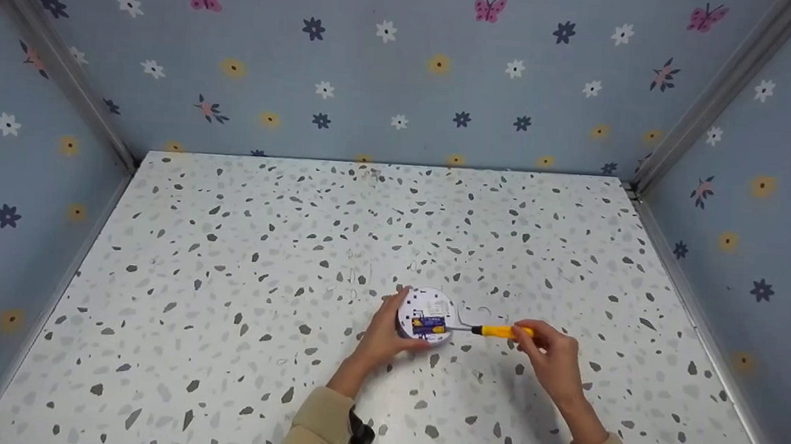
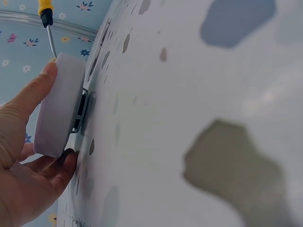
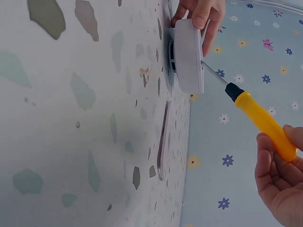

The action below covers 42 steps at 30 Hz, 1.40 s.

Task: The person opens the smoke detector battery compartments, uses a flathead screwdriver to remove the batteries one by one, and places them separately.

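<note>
A round white device (image 1: 420,297) is tilted up near the table, and its upper face shows an uncovered compartment with blue batteries (image 1: 429,324). My left hand (image 1: 382,332) grips its rim, thumb on the near side and fingers round the far side. The left wrist view shows the thick white side wall and a dark bracket-like part (image 2: 80,112) underneath. My right hand (image 1: 553,355) pinches the end of a yellow-handled screwdriver (image 1: 497,331). Its metal shaft (image 3: 214,73) slants into the device's face, with the tip at the battery compartment's edge.
A thin, flat, pale piece (image 3: 164,142) lies on the speckled white table (image 1: 217,377) in the right wrist view. Blue flowered panels (image 1: 393,61) stand along the back and both sides of the table.
</note>
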Each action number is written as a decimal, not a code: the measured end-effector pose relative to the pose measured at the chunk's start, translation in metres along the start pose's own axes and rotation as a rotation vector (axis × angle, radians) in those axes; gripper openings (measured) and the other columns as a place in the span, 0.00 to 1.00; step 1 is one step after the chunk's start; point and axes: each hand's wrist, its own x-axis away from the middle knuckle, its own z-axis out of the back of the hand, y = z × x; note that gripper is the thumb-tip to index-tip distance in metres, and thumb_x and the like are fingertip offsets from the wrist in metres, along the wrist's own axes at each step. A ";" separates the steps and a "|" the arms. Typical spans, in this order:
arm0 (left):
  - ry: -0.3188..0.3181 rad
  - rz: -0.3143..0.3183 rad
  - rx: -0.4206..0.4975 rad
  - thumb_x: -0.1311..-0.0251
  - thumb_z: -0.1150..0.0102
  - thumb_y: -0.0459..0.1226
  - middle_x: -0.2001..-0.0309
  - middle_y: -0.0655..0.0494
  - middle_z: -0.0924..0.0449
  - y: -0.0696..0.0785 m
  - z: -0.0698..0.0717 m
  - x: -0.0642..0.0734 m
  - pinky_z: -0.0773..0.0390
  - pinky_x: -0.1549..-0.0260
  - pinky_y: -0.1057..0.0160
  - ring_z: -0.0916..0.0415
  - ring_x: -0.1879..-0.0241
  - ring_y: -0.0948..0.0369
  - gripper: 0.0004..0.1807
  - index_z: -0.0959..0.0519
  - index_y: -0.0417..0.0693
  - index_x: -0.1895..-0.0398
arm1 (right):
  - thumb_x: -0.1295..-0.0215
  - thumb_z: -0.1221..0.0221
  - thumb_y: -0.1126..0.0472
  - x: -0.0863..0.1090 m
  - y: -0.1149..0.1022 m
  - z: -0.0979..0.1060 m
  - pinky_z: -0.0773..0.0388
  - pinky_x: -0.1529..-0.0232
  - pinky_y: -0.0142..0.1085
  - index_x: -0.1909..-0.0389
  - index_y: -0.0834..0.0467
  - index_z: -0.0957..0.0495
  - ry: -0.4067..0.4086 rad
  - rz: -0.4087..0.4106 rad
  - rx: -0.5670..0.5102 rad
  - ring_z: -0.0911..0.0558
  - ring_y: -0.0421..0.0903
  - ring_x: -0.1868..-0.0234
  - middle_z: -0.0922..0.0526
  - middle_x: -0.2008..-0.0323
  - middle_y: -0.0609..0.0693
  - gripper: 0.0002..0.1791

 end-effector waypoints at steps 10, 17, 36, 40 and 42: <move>0.007 -0.028 -0.008 0.67 0.28 0.46 0.39 0.43 0.42 0.000 0.001 -0.002 0.46 0.40 0.54 0.44 0.40 0.50 0.55 0.49 0.41 0.34 | 0.47 0.39 0.67 -0.011 -0.011 0.002 0.26 0.81 0.26 0.70 0.62 0.20 -0.050 0.111 0.127 0.25 0.38 0.81 0.20 0.77 0.46 0.03; 0.019 -0.051 -0.003 0.68 0.27 0.44 0.41 0.44 0.40 -0.001 0.000 -0.004 0.44 0.41 0.54 0.41 0.42 0.51 0.55 0.47 0.41 0.34 | 0.50 0.38 0.68 -0.022 -0.026 0.000 0.27 0.84 0.27 0.73 0.61 0.20 -0.107 0.193 0.167 0.27 0.36 0.84 0.22 0.82 0.44 0.02; 0.026 -0.059 0.000 0.66 0.28 0.44 0.42 0.45 0.39 -0.003 -0.002 -0.003 0.43 0.41 0.56 0.40 0.43 0.52 0.54 0.47 0.42 0.34 | 0.50 0.37 0.67 -0.039 -0.051 -0.008 0.28 0.84 0.25 0.74 0.63 0.21 -0.241 0.276 0.249 0.29 0.34 0.82 0.21 0.79 0.48 0.03; 0.024 -0.050 -0.009 0.67 0.28 0.45 0.42 0.45 0.39 -0.002 -0.001 -0.002 0.44 0.41 0.56 0.41 0.42 0.52 0.54 0.47 0.43 0.34 | 0.50 0.37 0.68 -0.041 -0.054 -0.010 0.26 0.82 0.25 0.73 0.63 0.20 -0.267 0.261 0.237 0.27 0.36 0.82 0.20 0.78 0.48 0.03; 0.027 -0.055 -0.013 0.67 0.28 0.45 0.42 0.45 0.39 -0.002 -0.001 -0.002 0.43 0.41 0.55 0.41 0.42 0.51 0.54 0.47 0.43 0.34 | 0.50 0.37 0.68 -0.041 -0.055 -0.011 0.25 0.80 0.25 0.73 0.63 0.20 -0.276 0.242 0.230 0.27 0.36 0.81 0.20 0.77 0.49 0.03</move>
